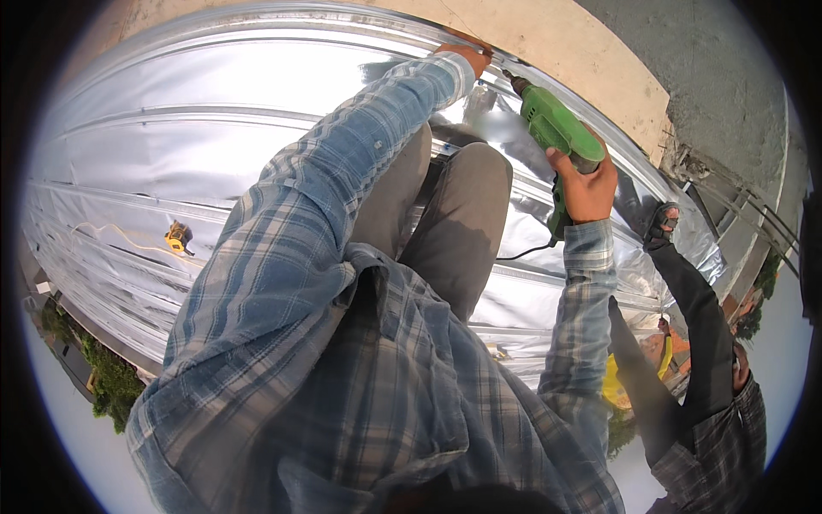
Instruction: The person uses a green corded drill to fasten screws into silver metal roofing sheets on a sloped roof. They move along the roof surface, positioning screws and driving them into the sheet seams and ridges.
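Observation:
My right hand is wrapped round the handle of a green corded drill. Its dark chuck points up and left toward the metal channel along the wall. My left hand reaches far forward to that metal channel, close to the drill's tip. The left fingers look closed at the channel's edge; what they hold, if anything, is too small to make out. Below my bent knees spreads shiny silver foil sheeting, crossed by raised metal ribs. A black cord runs from the drill's handle.
A beige wall borders the far edge, with grey concrete at right. A yellow tape measure or string reel lies on the foil at left. Another person in dark trousers stands at right, near metal bars.

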A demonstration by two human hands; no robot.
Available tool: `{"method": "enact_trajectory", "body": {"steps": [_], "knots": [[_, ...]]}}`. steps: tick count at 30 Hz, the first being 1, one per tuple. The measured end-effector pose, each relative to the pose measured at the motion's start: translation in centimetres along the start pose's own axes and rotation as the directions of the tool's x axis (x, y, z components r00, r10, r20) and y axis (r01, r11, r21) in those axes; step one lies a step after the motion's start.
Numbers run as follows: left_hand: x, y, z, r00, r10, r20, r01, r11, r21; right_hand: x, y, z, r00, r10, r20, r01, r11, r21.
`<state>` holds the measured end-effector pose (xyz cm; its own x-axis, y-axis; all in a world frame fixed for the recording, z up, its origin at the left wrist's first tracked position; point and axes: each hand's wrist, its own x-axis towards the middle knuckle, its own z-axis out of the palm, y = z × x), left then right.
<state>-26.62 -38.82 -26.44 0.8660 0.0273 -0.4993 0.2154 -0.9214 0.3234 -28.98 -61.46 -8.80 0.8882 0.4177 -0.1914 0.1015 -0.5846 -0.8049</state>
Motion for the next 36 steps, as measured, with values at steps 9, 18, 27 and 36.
{"method": "enact_trajectory", "body": {"steps": [9,18,27,36], "knots": [[-1.0,-0.2,2.8,0.969,-0.082,-0.232,0.056,0.992,-0.115,2.3,-0.5,1.2,0.996,-0.079,0.043,0.089,0.947,-0.309],[-9.1,-11.5,6.3,0.593,-0.711,-0.379,0.282,0.624,-0.729,3.8,-3.2,1.7,0.978,-0.14,0.156,0.205,0.792,-0.575],[-15.6,-20.8,13.0,-0.126,-0.991,-0.041,0.311,0.0,-0.951,4.2,-2.9,2.3,0.977,-0.068,0.202,0.153,0.884,-0.442],[-15.5,-20.4,15.5,-0.346,-0.878,0.332,-0.146,-0.299,-0.943,5.4,-5.3,1.9,0.952,-0.006,0.306,0.159,0.863,-0.479]]}}
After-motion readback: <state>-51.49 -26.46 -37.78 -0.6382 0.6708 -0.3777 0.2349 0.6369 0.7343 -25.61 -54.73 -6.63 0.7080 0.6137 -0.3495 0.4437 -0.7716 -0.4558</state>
